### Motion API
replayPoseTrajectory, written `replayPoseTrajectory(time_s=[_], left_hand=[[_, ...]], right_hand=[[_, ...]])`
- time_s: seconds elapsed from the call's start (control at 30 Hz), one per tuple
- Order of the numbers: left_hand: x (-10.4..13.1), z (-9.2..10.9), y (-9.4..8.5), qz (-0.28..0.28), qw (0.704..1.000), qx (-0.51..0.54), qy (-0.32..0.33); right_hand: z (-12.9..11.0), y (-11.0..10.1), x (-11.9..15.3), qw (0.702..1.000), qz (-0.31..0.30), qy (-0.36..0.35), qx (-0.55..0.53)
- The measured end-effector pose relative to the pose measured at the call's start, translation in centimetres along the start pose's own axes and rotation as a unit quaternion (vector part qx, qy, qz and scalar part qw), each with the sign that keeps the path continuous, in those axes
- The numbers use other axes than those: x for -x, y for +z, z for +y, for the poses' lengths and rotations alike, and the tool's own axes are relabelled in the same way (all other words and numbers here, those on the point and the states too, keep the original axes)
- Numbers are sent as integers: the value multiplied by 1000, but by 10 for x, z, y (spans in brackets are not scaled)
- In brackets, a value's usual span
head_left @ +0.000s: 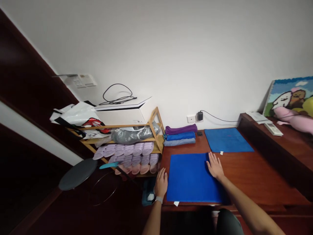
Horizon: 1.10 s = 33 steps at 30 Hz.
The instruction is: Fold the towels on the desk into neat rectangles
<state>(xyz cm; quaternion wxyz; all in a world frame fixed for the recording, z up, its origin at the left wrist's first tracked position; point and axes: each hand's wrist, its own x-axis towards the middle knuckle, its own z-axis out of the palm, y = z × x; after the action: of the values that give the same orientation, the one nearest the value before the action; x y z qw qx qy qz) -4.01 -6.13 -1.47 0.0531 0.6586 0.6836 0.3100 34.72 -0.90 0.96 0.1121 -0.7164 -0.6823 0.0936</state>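
Observation:
A bright blue towel (192, 178), folded into a flat rectangle, lies on the reddish-brown wooden table (259, 176), with a white tag at its near left corner. My right hand (215, 166) rests flat at the towel's far right corner, fingers stretched out. At the table's left edge, just beside the towel, is my left hand (161, 183), its fingers extended and holding nothing; whether it touches the towel I cannot tell. Farther back lies a second flat blue towel (228, 139). Rolled towels, purple (181, 129), blue (181, 136) and light blue (179, 142), sit against the wall.
Left of the table stands a wooden rack (158, 130) with several slippers (128, 150) and a white box (122, 114) on top. A round dark stool (78, 174) is at the left. A remote (273, 129) and pink plush toy (297, 119) lie on a raised surface at right.

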Motion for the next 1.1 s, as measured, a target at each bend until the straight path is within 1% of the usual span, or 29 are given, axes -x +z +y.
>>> replayPoseTrajectory(time_s=[0.07,0.1,0.17,0.23,0.3,0.37,0.43,0.47,0.5,0.57,0.63,0.7,0.8,0.87,0.9,0.97,1.1], left_hand=[[-3,4,-6,22,999,0,24],[-2,7,-9,28,999,-1,42],[5,14,-14,33,996,-4,81],[21,19,-21,25,992,-9,121],[47,20,-26,5,985,-23,169],[74,15,-31,-20,974,-43,220],[97,7,-34,-33,962,-63,263],[104,3,-36,-33,957,-71,280],[109,-1,-37,-30,952,-78,293],[110,-5,-40,-21,946,-86,313],[107,-6,-44,-17,941,-87,327],[103,-4,-51,-13,936,-85,343],[102,5,-67,7,925,-75,373],[101,18,-82,19,923,-60,379],[100,29,-91,22,926,-49,373],[93,56,-112,23,937,-21,348],[67,126,-164,10,951,68,302]], right_hand=[[6,-7,36,996,55,-56,-29],[11,-9,58,993,68,-86,-45],[23,-7,106,985,70,-137,-73],[36,-2,149,978,64,-174,-91],[46,4,177,971,67,-210,-97],[52,9,190,962,77,-247,-90],[54,13,190,954,98,-273,-70],[54,15,188,952,110,-280,-57],[54,16,186,951,122,-282,-44],[52,17,182,950,140,-280,-15],[51,14,184,950,148,-276,11],[50,7,190,948,152,-277,21],[52,-14,206,943,159,-291,8],[55,-35,215,939,175,-297,-2],[58,-48,219,935,187,-300,-3],[65,-79,222,928,216,-305,7],[83,-156,217,905,281,-314,55]])
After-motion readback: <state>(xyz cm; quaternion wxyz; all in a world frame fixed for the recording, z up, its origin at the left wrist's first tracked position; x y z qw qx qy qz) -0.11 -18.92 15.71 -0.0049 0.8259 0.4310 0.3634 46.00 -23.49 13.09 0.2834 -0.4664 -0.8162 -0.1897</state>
